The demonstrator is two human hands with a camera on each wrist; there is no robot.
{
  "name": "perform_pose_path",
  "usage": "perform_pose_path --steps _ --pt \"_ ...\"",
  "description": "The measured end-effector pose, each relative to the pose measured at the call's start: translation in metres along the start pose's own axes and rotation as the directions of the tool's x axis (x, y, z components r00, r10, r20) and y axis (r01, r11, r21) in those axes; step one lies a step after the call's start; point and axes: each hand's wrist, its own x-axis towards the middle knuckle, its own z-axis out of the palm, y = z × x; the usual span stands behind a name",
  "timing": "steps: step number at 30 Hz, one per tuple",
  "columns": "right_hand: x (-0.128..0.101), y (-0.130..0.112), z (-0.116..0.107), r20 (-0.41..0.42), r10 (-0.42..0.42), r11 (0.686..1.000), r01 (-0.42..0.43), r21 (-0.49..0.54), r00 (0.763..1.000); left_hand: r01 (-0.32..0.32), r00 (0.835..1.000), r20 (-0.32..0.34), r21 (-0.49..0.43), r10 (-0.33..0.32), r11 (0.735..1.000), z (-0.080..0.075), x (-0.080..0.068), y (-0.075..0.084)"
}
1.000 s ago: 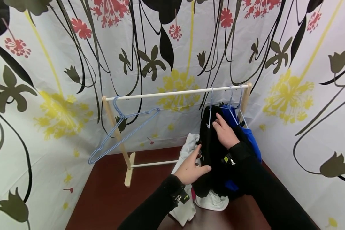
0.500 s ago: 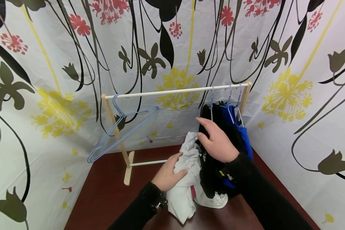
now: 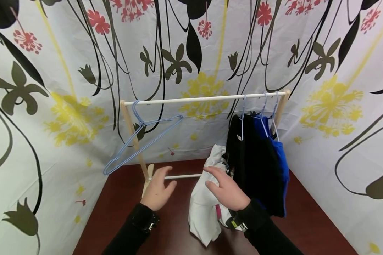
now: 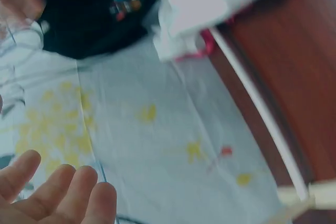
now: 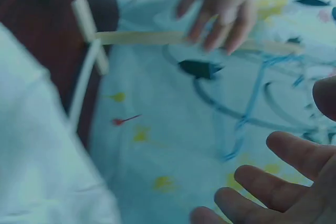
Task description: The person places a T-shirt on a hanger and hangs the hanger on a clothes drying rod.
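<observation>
My left hand (image 3: 157, 189) is held in the air in front of the rack's left part, fingers relaxed and holding nothing. My right hand (image 3: 228, 191) hovers in front of a crumpled white garment (image 3: 202, 209), thumb and fingers apart; contact cannot be made out. That garment lies on the dark red table, with a pink patch near its lower part. Black clothing (image 3: 258, 166) and blue clothing (image 3: 281, 156) hang on hangers at the rack's right end. Light blue wire hangers (image 3: 145, 143) hang bare at the left end. In the left wrist view, the black clothing (image 4: 100, 19) shows a colourful print.
The clothes rack has a white top rail (image 3: 198, 99), wooden posts and a low white bar (image 3: 185, 176). A flower-patterned white curtain (image 3: 115, 53) encloses the back and sides. The dark red tabletop (image 3: 175, 230) extends toward me.
Both hands have moved left and down, away from the black clothing. It now hangs straighter, and more of the white garment shows. The camera view has shifted slightly.
</observation>
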Motion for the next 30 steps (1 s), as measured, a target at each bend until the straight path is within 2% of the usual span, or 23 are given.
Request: perform_pose_path --steps 2,5,7,9,11,13,16,20,24,30 --pt "-0.007 0.019 0.005 -0.031 0.047 0.999 -0.047 0.009 0.998 0.0 1.0 -0.031 0.026 0.001 1.0 -0.008 0.005 -0.005" --pt "-0.016 0.046 0.011 -0.081 0.117 0.993 -0.114 0.032 0.99 -0.056 0.989 -0.13 0.136 0.074 0.989 -0.022 0.012 -0.015" --pt "-0.021 0.061 0.014 -0.101 0.172 0.984 -0.167 0.055 0.98 -0.11 0.964 -0.211 0.239 0.162 0.965 -0.034 0.016 -0.023" --pt "-0.025 0.074 0.017 -0.13 0.214 0.976 -0.205 0.08 0.968 -0.144 0.925 -0.288 0.335 0.247 0.931 -0.047 0.02 -0.031" --pt "-0.027 0.084 0.02 -0.157 0.235 0.97 -0.223 0.092 0.959 -0.158 0.893 -0.337 0.386 0.299 0.909 -0.062 0.022 -0.037" --pt "-0.029 0.09 0.022 -0.18 0.24 0.97 -0.226 0.095 0.954 -0.156 0.874 -0.369 0.403 0.316 0.902 -0.076 0.025 -0.043" --pt "-0.029 0.096 0.026 -0.205 0.24 0.97 -0.226 0.085 0.949 -0.137 0.876 -0.38 0.399 0.299 0.907 -0.094 0.027 -0.048" --pt "-0.026 0.101 0.028 -0.236 0.235 0.972 -0.226 0.066 0.943 -0.103 0.894 -0.368 0.391 0.258 0.915 -0.106 0.031 -0.052" --pt "-0.025 0.105 0.029 -0.238 0.225 0.974 -0.216 0.064 0.945 -0.059 0.903 -0.37 0.391 0.216 0.918 -0.111 0.034 -0.056" --pt "-0.023 0.104 0.031 -0.219 0.234 0.972 -0.221 0.084 0.947 -0.012 0.908 -0.378 0.406 0.18 0.914 -0.114 0.036 -0.058"
